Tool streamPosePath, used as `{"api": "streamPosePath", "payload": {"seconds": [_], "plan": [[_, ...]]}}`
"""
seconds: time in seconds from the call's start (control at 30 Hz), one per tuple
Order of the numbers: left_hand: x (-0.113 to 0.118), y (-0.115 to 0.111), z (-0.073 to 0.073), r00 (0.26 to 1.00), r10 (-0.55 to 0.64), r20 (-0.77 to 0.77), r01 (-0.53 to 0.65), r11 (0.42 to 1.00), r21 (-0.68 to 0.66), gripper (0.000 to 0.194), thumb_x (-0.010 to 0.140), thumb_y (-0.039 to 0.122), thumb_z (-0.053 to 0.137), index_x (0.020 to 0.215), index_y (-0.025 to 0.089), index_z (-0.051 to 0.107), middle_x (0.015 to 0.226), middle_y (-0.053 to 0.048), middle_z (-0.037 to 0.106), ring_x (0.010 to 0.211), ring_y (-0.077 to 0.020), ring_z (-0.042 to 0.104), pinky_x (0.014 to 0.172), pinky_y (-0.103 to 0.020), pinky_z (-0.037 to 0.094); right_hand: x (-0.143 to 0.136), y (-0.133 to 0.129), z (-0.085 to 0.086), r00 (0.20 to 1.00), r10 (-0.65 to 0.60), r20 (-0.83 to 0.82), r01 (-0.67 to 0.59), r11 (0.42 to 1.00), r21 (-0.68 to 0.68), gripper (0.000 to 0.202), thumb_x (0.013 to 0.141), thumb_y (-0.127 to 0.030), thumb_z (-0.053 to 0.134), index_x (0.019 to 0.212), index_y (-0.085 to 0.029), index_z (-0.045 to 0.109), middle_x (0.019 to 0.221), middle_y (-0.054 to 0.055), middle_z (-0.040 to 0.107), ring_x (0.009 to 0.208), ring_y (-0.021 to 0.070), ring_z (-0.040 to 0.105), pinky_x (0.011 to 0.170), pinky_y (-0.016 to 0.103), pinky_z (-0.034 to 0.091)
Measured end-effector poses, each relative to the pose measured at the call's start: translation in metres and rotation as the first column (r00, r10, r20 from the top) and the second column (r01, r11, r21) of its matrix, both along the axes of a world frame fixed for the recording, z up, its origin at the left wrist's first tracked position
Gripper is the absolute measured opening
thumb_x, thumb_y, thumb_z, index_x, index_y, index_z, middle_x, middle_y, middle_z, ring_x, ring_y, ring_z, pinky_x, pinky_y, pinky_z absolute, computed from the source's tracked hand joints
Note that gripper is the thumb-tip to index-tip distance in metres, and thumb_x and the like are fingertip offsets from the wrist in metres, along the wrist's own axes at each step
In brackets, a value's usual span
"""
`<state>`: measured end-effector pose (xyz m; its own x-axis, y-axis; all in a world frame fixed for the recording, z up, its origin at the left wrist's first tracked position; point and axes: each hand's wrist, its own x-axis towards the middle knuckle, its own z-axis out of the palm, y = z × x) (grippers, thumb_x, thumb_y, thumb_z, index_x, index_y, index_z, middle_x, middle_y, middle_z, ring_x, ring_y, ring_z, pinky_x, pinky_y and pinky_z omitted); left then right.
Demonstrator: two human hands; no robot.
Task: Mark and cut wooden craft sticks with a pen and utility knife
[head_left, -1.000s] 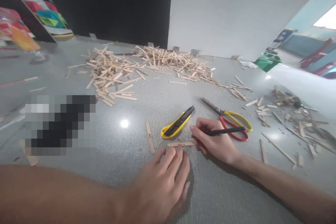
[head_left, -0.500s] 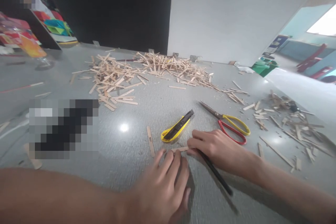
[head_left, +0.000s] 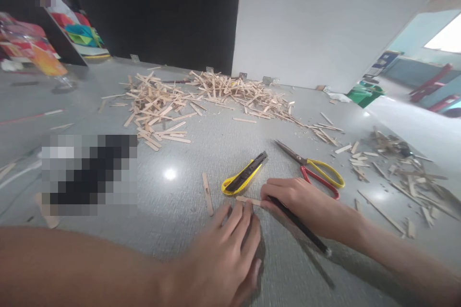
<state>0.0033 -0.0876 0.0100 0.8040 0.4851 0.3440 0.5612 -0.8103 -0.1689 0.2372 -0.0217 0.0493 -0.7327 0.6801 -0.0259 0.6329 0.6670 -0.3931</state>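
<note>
A dark thin rod [head_left: 304, 225] runs out from under my right hand [head_left: 288, 196], whose fingers are curled round it. The same fingertips touch a short wooden stick [head_left: 248, 200] lying flat. My left hand [head_left: 234, 244] rests on the table just below that stick, fingers spread, with nothing seen in it. Beyond the hands lies a yellow and black box cutter [head_left: 244, 176]. Another stick with a dark mark [head_left: 207, 194] is left of the cutter. Scissors [head_left: 309, 163] with one red and one yellow handle lie above my right hand.
Heaps of wooden sticks [head_left: 154, 100] spread along the back of the grey table [head_left: 151, 230]. Cut scraps [head_left: 410, 182] lie at the right. A bottle [head_left: 46, 60] stands at the far left, and a green bin [head_left: 365, 93] is past the table's right edge.
My left fingertips have drawn back slightly from the short stick, showing its left end. The rod's lower end has swung a little right and up. The whole view has shifted slightly.
</note>
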Motion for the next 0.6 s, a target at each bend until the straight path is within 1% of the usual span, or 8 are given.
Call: {"api": "streamPosePath", "payload": {"seconds": [0.07,0.13,0.23,0.33,0.4,0.47,0.53,0.6], "plan": [[0.000,0.000,0.000,1.000,0.012,0.001,-0.012,1.000,0.001,0.050,0.104,0.044,0.045,0.126,0.005,0.067,0.131,-0.021,0.071,0.119,-0.0354,0.064,0.103,-0.047,0.038,0.003,0.002,-0.001,0.997,-0.058,-0.053,0.059,0.998,0.025,0.035,0.111,-0.035,0.047,0.081,-0.021,0.057,0.077,0.004,0.065,0.069,0.0182,0.059,0.063,0.032,0.038],[0.000,-0.001,0.000,1.000,0.021,0.001,-0.021,1.000,0.013,0.050,0.103,0.044,0.046,0.125,0.004,0.068,0.128,-0.022,0.072,0.115,-0.0356,0.065,0.099,-0.046,0.040,0.004,0.002,-0.001,0.980,-0.140,-0.142,0.140,0.990,-0.013,0.030,0.109,-0.035,0.051,0.084,-0.022,0.060,0.068,-0.001,0.061,0.060,0.0153,0.055,0.058,0.030,0.038],[0.000,-0.001,0.000,1.000,0.007,-0.012,-0.007,0.999,0.031,0.051,0.104,0.043,0.045,0.123,0.003,0.069,0.122,-0.021,0.074,0.111,-0.0356,0.067,0.095,-0.046,0.041,0.002,0.000,-0.003,0.899,-0.323,-0.295,0.234,0.925,-0.300,0.011,0.106,-0.031,0.055,0.101,-0.023,0.060,0.062,-0.006,0.061,0.050,0.0122,0.055,0.049,0.026,0.038],[0.000,-0.002,-0.001,1.000,0.005,-0.011,-0.004,0.999,0.037,0.051,0.104,0.043,0.044,0.123,0.003,0.069,0.121,-0.020,0.075,0.113,-0.0363,0.066,0.099,-0.046,0.040,-0.004,-0.004,-0.011,0.800,-0.463,-0.381,0.192,0.800,-0.568,0.019,0.099,-0.035,0.067,0.088,-0.021,0.059,0.063,-0.003,0.065,0.051,0.0115,0.060,0.046,0.022,0.042],[-0.001,-0.002,-0.001,1.000,0.014,-0.004,-0.014,0.999,0.045,0.051,0.104,0.043,0.044,0.123,0.003,0.068,0.122,-0.021,0.075,0.116,-0.0370,0.066,0.102,-0.046,0.039,-0.008,-0.007,-0.018,0.757,-0.527,-0.386,0.159,0.722,-0.673,0.031,0.097,-0.043,0.071,0.080,-0.021,0.058,0.061,-0.003,0.063,0.050,0.0108,0.058,0.044,0.021,0.044],[-0.001,-0.003,-0.001,1.000,0.014,-0.004,-0.014,0.999,0.049,0.052,0.104,0.043,0.044,0.124,0.002,0.068,0.123,-0.023,0.074,0.116,-0.0377,0.067,0.103,-0.047,0.039,-0.011,-0.008,-0.025,0.731,-0.571,-0.373,0.133,0.655,-0.744,0.033,0.097,-0.047,0.071,0.082,-0.020,0.059,0.061,-0.003,0.064,0.048,0.0102,0.058,0.044,0.020,0.048],[0.000,-0.003,-0.001,1.000,0.015,-0.016,-0.014,0.999,0.042,0.053,0.104,0.043,0.043,0.126,0.001,0.067,0.124,-0.024,0.074,0.117,-0.0388,0.067,0.104,-0.048,0.039,-0.014,-0.008,-0.030,0.723,-0.584,-0.368,0.123,0.634,-0.764,0.034,0.094,-0.048,0.075,0.083,-0.020,0.060,0.062,-0.002,0.067,0.048,0.0099,0.059,0.044,0.020,0.050],[0.000,-0.003,-0.001,1.000,0.019,-0.024,-0.018,0.999,0.034,0.053,0.104,0.042,0.043,0.126,0.001,0.067,0.125,-0.025,0.073,0.118,-0.0392,0.067,0.104,-0.048,0.040,-0.015,-0.008,-0.034,0.715,-0.593,-0.370,0.151,0.647,-0.747,0.037,0.094,-0.049,0.074,0.077,-0.019,0.059,0.059,-0.001,0.067,0.046,0.0099,0.059,0.042,0.019,0.049]]}}
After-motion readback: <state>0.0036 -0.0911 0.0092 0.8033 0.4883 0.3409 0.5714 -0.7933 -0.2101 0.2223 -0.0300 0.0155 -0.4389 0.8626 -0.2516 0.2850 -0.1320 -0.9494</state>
